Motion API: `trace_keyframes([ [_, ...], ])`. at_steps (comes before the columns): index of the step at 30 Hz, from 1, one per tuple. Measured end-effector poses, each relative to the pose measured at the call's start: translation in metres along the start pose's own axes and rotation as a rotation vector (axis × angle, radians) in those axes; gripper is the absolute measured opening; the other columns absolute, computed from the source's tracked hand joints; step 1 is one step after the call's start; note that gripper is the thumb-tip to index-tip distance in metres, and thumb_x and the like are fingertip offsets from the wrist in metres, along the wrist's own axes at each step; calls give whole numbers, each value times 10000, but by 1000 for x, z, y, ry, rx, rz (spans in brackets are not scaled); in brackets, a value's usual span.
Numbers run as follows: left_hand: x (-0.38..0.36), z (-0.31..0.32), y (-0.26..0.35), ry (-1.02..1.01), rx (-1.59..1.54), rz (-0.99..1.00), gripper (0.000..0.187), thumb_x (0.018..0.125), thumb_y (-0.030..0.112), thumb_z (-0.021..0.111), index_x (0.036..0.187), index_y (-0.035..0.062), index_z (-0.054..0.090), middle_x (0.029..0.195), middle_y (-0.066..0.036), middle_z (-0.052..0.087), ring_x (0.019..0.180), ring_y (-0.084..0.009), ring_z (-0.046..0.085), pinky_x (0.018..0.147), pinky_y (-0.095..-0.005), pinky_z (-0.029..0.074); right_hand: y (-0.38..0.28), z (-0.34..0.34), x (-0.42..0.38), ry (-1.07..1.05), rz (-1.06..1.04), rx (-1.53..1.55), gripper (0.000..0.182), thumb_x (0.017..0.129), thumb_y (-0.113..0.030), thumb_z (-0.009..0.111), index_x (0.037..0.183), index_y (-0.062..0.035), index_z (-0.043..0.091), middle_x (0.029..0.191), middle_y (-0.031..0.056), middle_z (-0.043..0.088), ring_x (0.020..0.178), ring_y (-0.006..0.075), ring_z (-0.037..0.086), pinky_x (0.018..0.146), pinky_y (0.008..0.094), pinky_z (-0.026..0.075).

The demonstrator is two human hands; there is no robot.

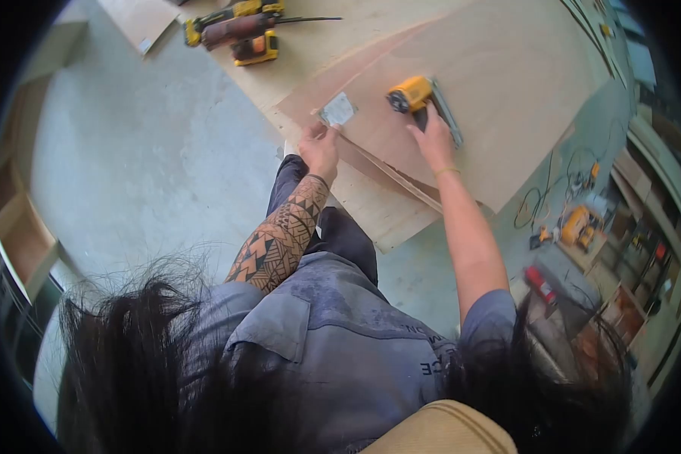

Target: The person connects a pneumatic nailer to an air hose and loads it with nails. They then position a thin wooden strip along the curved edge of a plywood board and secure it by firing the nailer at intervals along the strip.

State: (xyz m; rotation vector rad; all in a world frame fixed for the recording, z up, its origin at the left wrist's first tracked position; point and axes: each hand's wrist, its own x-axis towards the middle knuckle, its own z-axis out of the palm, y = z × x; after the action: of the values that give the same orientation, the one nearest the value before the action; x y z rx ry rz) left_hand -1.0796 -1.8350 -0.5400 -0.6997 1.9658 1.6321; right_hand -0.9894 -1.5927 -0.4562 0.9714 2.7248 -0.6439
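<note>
My right hand [433, 138] is wrapped round the handle of a yellow and black nail gun [411, 94], whose long grey magazine points along the plywood. The gun is over a thin reddish plywood sheet [507, 98]. My left hand [321, 147] is closed on the near left corner of that sheet, with the fingertips at its edge. Just beyond those fingers lies a pale label or plate [338, 110]. A narrow wooden strip [393, 172] runs along the sheet's near edge, from my left hand toward the lower right.
Yellow and black power tools [238, 30], one with a long thin rod, lie at the table's far left. On the right, another yellow tool [579, 227] sits near cables [537, 200] and stacked boards. Grey floor [151, 151] stretches to the left.
</note>
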Motion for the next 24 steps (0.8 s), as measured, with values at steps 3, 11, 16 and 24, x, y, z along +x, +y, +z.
trace_keyframes([
  [3, 11, -2, -8, -63, -86, -53, 461, 876, 139, 893, 1223, 2, 622, 1096, -88, 684, 915, -172, 680, 691, -308, 586, -11, 15, -11, -1, 110, -39, 757, 888, -232, 844, 1532, -43, 494, 1264, 258, 673, 1171, 464, 652, 981, 524, 541],
  [11, 18, -11, 4, -177, -98, -3, 476, 937, 95, 824, 1301, 21, 526, 1261, -116, 605, 1074, -228, 649, 824, -394, 616, -38, 20, -104, 516, 48, 245, 671, 872, -176, 800, 1472, -44, 530, 1361, 236, 555, 1349, 439, 478, 1162, 558, 386],
  [16, 26, -14, 12, -199, -25, 56, 457, 964, 104, 802, 1307, 12, 513, 1290, -119, 586, 1131, -249, 636, 924, -439, 629, -17, 39, -260, 408, 225, 461, 588, 872, -216, 792, 1384, -9, 591, 1367, 242, 538, 1315, 446, 483, 1170, 546, 376],
  [24, 26, -12, 16, -175, 87, 90, 445, 994, 154, 774, 1313, -18, 515, 1237, -158, 618, 1092, -266, 666, 925, -454, 663, 87, 107, -489, -63, 945, 795, 506, 910, -378, 773, 1242, -1, 716, 1175, 252, 746, 1141, 404, 702, 1011, 469, 545],
])
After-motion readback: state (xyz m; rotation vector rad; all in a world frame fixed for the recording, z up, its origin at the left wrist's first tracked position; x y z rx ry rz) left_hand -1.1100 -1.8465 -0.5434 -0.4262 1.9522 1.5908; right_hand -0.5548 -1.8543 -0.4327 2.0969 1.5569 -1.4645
